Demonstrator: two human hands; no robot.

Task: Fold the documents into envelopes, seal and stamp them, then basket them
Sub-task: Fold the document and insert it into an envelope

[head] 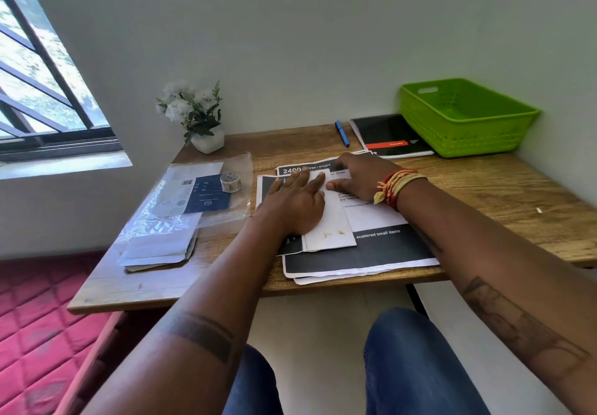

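Observation:
A folded white document (332, 227) lies on a stack of printed black-and-white sheets (365, 253) in the middle of the wooden desk (484, 194). My left hand (297, 201) lies flat on the folded paper's left half, fingers straight. My right hand (358, 175) presses flat on its far end, thumb along the paper. A pile of white envelopes (158, 246) in clear plastic sits at the left, with a blue stamp card (206, 194) and a roll of tape (230, 182) behind it. The green basket (465, 117) stands at the back right, nothing visible inside.
A black notebook (391, 136) and a blue pen (342, 133) lie at the back beside the basket. A small white pot of flowers (197, 117) stands at the back left. A window is on the left wall, with a red quilted surface (38, 317) below it.

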